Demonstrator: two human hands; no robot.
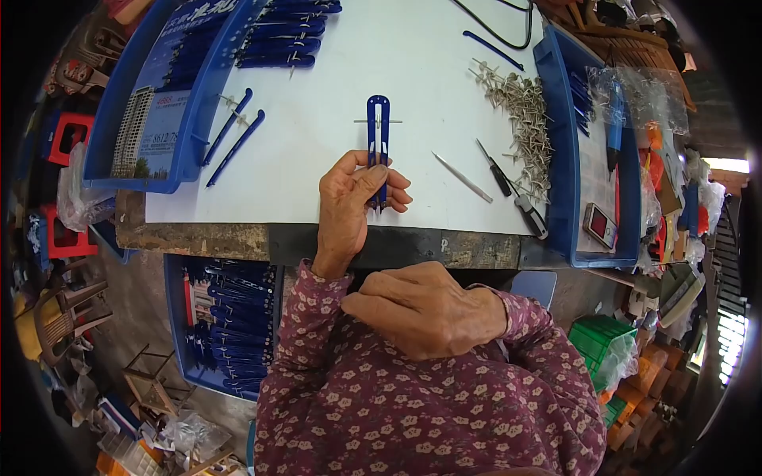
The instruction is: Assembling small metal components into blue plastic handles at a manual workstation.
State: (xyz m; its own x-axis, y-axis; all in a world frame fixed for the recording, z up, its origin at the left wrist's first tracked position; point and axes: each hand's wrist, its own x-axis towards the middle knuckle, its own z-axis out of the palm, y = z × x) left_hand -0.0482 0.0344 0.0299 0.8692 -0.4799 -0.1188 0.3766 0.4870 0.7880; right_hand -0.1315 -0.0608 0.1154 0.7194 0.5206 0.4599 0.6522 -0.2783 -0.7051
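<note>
My left hand (343, 198) holds a blue drawing compass (371, 131) upright over the near part of the white tabletop. Its rounded head points away from me, and a thin metal cross-screw passes through both legs. Thumb and fingers close around the lower legs, partly hiding them. Close to my body, below the table edge, is my right hand (432, 311) with its fingers curled; whatever may be inside them is hidden. Metal tweezers (464, 178) lie right of the compass, beside a thin black-handled tool (500, 178) and another black-and-white-handled tool (529, 216).
A heap of small metal screws (524, 127) lies by the right blue tray (562, 182), which holds a small device (599, 225). Two blue compasses (236, 147) lie near the left tray (190, 135); several more (282, 36) are behind. A lower tray (176, 317) holds many compasses.
</note>
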